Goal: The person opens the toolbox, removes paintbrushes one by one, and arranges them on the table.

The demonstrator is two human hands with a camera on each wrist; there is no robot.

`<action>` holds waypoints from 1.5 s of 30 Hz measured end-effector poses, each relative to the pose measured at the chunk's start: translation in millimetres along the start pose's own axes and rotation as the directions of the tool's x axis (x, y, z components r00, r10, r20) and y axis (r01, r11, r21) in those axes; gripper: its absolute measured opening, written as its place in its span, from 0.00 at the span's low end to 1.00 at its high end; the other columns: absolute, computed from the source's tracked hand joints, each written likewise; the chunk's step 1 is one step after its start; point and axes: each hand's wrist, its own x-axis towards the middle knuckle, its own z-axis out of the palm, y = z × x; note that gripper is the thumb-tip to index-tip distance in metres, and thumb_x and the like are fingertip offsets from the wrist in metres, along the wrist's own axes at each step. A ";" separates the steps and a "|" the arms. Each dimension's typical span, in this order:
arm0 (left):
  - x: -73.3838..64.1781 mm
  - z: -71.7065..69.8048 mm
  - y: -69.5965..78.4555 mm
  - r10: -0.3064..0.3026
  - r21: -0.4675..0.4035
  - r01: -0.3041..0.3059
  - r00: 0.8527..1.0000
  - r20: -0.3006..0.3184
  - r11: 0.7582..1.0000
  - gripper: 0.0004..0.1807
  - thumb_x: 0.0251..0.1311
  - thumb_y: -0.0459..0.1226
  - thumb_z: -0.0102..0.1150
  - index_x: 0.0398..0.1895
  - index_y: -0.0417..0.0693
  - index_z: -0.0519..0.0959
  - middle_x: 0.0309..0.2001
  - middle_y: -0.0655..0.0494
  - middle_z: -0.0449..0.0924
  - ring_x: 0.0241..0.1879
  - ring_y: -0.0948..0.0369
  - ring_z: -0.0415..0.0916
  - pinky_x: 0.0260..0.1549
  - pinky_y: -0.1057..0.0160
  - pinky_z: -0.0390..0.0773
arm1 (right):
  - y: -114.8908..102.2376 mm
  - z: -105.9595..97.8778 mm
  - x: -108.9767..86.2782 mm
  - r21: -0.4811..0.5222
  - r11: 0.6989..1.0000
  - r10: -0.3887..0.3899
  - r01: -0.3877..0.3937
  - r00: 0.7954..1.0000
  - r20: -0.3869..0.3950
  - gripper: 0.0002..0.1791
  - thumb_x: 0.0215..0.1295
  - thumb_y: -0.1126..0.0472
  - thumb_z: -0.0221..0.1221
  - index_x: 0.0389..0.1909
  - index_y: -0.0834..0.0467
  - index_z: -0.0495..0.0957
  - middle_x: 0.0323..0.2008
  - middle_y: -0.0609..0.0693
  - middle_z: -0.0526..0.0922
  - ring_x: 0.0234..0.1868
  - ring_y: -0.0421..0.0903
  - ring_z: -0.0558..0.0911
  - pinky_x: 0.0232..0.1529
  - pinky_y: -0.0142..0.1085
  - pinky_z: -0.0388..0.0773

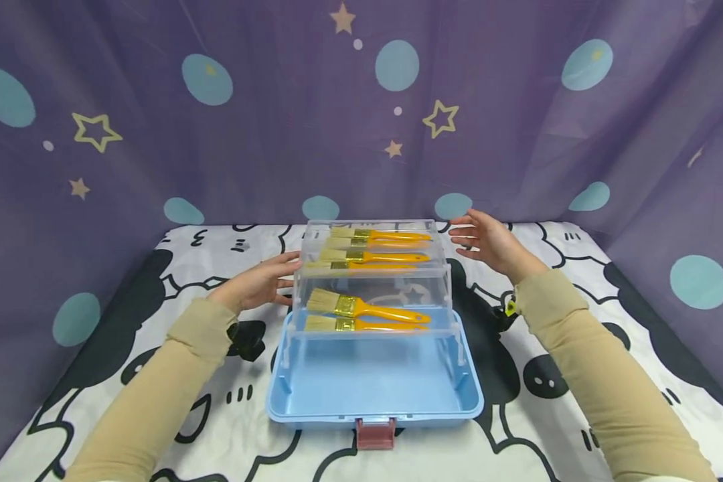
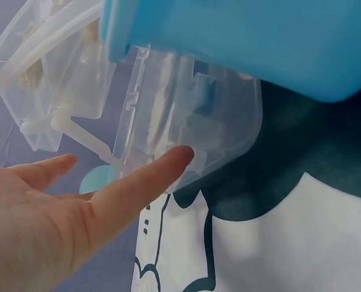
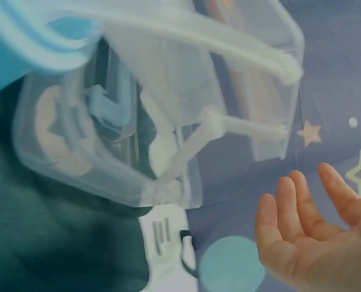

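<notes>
A blue toolbox (image 1: 373,381) with a pink latch (image 1: 375,434) stands unfolded, its base bare inside. Two clear trays (image 1: 373,333) are raised above the base on hinged arms. Yellow-handled paintbrushes (image 1: 391,311) lie in both trays. Behind the base, the clear lid (image 2: 229,128) hangs tipped back. My left hand (image 1: 259,284) is at the left side of the trays, fingers extended toward them. On the other side, my right hand (image 1: 491,244) is held beside the upper tray with its fingers spread and a gap to the plastic.
A cloth with black-and-white cartoon print (image 1: 217,402) covers the table. A purple curtain (image 1: 277,134) with stars and dots hangs close behind the table and along both sides.
</notes>
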 end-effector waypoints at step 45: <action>-2.9 1.4 -5.6 0.004 -0.006 -0.004 0.999 -0.039 1.000 0.43 0.70 0.48 0.43 0.76 0.49 0.31 0.76 0.44 0.29 0.73 0.41 0.35 0.64 0.37 0.56 | -64.4 75.3 45.8 -0.821 0.549 -0.030 0.160 0.985 0.172 0.25 0.70 0.47 0.49 0.62 0.55 0.70 0.63 0.56 0.71 0.63 0.55 0.69 0.61 0.52 0.67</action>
